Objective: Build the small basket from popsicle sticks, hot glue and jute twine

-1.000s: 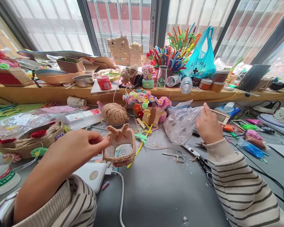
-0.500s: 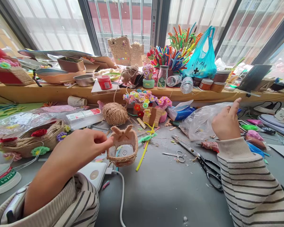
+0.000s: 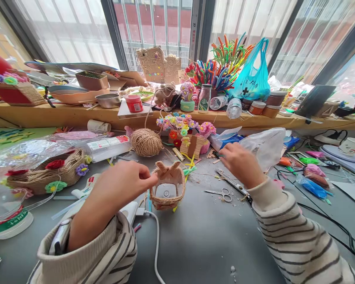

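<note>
"Where's the twine basket (image 3: 168, 202)?"

"Near the middle of the tabletop (image 3: 201, 244), with a twine bow (image 3: 167, 169) on its far rim. Its opening faces the viewer. I can't tell whether its base rests on anything."

"And the left hand (image 3: 127, 181)?"

"Thumb and index finger are pinched on the basket's left side, by the rim. The exact contact is hard to make out, and the other fingers curl out of sight."

"What does that arm cover?"

"Most of a white device (image 3: 130, 213); only a corner shows, beside the plug of a white cable (image 3: 157, 240). The cable runs off the bottom edge."

"The right hand (image 3: 239, 163)?"

"Its fingers are bent downward together beside a small dark object (image 3: 216, 154). The tips are blurred, so I can't tell whether they grip it or anything else. Behind the hand, a clear plastic bag (image 3: 269, 146) is partly covered."

"Both scissors visible?"

"The small scissors (image 3: 221, 194) lie in full view. The large scissors (image 3: 232, 182) show their blades, but the sleeve hides the handles."

"Behind the basket?"

"A twine ball (image 3: 147, 142), and a green strip (image 3: 191, 170) partly blocked by the basket."
</note>
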`<state>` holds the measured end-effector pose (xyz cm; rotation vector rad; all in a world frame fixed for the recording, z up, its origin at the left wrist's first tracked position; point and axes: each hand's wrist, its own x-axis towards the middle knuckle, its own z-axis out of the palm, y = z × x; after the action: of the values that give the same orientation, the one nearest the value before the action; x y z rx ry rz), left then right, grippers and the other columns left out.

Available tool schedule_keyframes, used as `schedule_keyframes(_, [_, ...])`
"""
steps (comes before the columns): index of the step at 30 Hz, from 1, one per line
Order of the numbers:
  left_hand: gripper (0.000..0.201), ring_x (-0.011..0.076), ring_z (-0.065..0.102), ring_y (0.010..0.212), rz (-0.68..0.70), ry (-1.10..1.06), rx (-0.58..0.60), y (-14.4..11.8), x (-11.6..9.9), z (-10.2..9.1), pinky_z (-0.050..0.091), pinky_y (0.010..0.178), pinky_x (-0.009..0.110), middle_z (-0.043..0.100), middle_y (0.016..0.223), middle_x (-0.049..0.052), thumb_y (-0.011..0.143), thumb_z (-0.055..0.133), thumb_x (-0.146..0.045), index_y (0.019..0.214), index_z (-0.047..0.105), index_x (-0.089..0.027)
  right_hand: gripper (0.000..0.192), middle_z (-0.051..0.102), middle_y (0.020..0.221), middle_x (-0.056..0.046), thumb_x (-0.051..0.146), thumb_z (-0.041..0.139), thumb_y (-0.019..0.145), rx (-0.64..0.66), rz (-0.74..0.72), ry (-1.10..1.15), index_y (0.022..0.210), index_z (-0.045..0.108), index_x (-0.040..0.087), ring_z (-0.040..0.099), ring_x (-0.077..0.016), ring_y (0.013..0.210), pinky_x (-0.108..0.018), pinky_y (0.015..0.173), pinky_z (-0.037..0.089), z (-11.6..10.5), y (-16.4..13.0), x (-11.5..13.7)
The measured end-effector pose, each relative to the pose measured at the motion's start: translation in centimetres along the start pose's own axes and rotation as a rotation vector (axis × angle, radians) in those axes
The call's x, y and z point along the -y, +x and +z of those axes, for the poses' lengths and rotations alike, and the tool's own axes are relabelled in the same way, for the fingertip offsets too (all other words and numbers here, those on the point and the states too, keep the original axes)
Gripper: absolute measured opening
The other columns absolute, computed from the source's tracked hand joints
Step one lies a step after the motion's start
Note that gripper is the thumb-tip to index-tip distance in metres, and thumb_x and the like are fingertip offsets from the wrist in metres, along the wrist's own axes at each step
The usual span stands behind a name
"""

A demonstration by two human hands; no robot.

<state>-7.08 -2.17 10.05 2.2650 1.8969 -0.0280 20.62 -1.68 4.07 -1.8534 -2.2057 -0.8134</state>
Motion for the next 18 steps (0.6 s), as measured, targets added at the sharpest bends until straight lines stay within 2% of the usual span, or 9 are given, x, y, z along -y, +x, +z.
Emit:
schedule_keyframes(1, [0.038, 0.015, 0.047, 0.051, 0.016, -0.004, -0.006, 0.0, -0.2, 0.1, 0.027, 0.048, 0.025, 0.053, 0.051, 0.0, 0.069, 0.037, -0.05, 0.049, 0.048, -0.02, 0.015, 0.058, 0.089, -0.006, 0.026, 0.048, 0.083, 0.099, -0.055, 0.006, 0.086, 0.059, 0.016, 0.053, -0.0145, 0.083, -0.029, 0.071, 0.046, 1.3, 0.6, 0.6])
schedule_keyframes(3, [0.038, 0.0146, 0.045, 0.05, 0.045, -0.007, -0.013, -0.1, -0.6, 0.3, 0.025, 0.047, 0.025, 0.052, 0.05, 0.0, 0.069, 0.037, -0.05, 0.047, 0.046, -0.02, 0.024, 0.057, 0.1, -0.006, 0.031, 0.047, 0.084, 0.263, -0.107, 0.002, 0.101, 0.054, 0.015, 0.055, -0.0134, 0.085, -0.032, 0.072, 0.048, 3.7, 1.9, 1.5])
schedule_keyframes(7, [0.037, 0.0134, 0.042, 0.048, 0.122, -0.022, -0.015, -0.2, -1.3, 0.9, 0.023, 0.047, 0.025, 0.049, 0.047, 0.0, 0.07, 0.037, -0.047, 0.046, 0.046, -0.02, 0.032, 0.054, 0.108, -0.008, 0.033, 0.049, 0.083, 0.468, -0.145, -0.005, 0.109, 0.051, 0.014, 0.055, -0.0161, 0.091, -0.036, 0.076, 0.048, 6.7, 3.3, 2.0])
schedule_keyframes(12, [0.035, 0.0135, 0.041, 0.046, 0.168, -0.035, -0.009, -0.4, -2.3, 1.4, 0.023, 0.046, 0.026, 0.048, 0.046, 0.0, 0.07, 0.037, -0.042, 0.043, 0.045, -0.02, 0.033, 0.053, 0.11, -0.008, 0.033, 0.049, 0.083, 0.535, -0.146, 0.024, 0.11, 0.05, 0.014, 0.054, -0.0173, 0.094, -0.038, 0.078, 0.047, 7.5, 3.3, 1.8])
schedule_keyframes(18, [0.036, 0.0152, 0.046, 0.046, 0.189, -0.051, 0.014, -0.2, -3.5, 2.2, 0.024, 0.046, 0.027, 0.055, 0.048, 0.003, 0.07, 0.038, -0.041, 0.044, 0.052, -0.02, 0.033, 0.054, 0.109, -0.008, 0.033, 0.049, 0.083, 0.492, -0.073, 0.189, 0.11, 0.05, 0.014, 0.055, -0.0169, 0.093, -0.038, 0.078, 0.047, 7.1, 3.0, 1.3])
